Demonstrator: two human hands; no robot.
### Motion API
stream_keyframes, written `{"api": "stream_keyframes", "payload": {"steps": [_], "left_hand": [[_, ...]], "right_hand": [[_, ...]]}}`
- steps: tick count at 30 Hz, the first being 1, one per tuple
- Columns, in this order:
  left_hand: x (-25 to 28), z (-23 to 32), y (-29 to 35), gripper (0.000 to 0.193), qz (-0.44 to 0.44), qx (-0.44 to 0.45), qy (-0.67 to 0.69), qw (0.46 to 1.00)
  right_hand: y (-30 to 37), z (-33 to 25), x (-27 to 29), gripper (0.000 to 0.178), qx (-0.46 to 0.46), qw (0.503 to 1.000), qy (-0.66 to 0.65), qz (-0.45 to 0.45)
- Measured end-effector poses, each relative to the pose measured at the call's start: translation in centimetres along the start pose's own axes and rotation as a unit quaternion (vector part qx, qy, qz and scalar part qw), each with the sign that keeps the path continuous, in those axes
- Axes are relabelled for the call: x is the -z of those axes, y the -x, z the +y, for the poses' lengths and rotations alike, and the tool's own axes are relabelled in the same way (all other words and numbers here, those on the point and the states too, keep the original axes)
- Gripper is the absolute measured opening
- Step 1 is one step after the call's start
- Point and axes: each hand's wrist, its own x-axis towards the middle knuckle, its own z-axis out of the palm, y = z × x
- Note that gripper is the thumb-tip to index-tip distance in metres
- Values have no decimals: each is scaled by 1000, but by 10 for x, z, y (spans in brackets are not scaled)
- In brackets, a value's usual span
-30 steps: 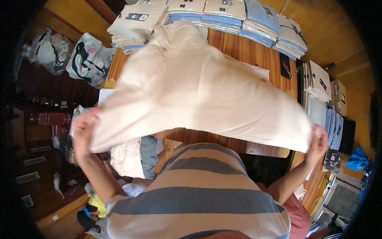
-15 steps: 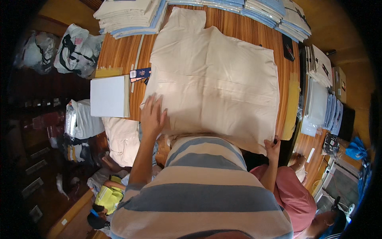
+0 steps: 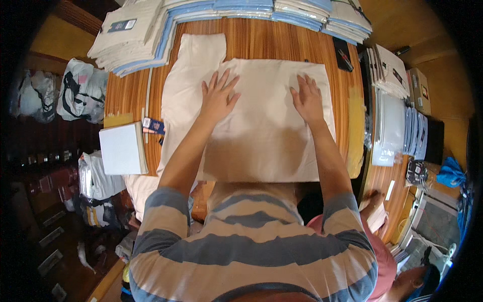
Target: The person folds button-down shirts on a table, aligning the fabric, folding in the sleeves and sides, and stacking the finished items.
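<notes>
A cream cloth garment (image 3: 261, 136) lies spread on the wood-grain table in front of me, one sleeve-like part (image 3: 198, 48) reaching out at its far left. Its near edge runs straight along the table's front. My left hand (image 3: 219, 98) rests on the far left part of the cloth, fingers spread. Over the far right part, my right hand (image 3: 308, 98) lies with its fingers stretched out. Neither hand grips anything. Dark tags (image 3: 153, 125) sit beside the garment's left edge.
Stacks of folded cream and blue garments (image 3: 136, 40) line the far edge. A white board or pad (image 3: 122, 150) stands at the left. A phone-like black object (image 3: 343, 54) lies at the far right. More packed clothes (image 3: 390, 131) are to the right, and a person in red (image 3: 385, 267) sits close by.
Both hands have moved from the near side to the far part of the garment. My right hand has let go of the near right corner. The cloth looks smoother, its near edge straighter.
</notes>
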Motion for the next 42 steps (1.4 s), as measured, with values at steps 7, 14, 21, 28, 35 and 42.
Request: {"api": "stream_keyframes", "payload": {"steps": [7,14,21,28,35,42], "left_hand": [[-37,-28,-128,65,-45,59,-182,980],[-21,-36,-127,57,23,-46,-116,992],[69,-103,120,60,-54,62,-148,986],[81,-116,151,63,-6,43,-96,994],[92,-154,134,55,-8,-93,-83,992],[73,-181,142,49,4,-93,-44,995]], "right_hand": [[-89,88,-41,76,-86,989,117,5],[-102,117,-39,73,-38,980,195,22],[69,-19,20,66,-112,993,0,-30],[97,19,19,66,-102,981,166,6],[59,-209,-25,18,-53,971,-226,-53],[31,-350,-95,14,58,959,-225,-165]]}}
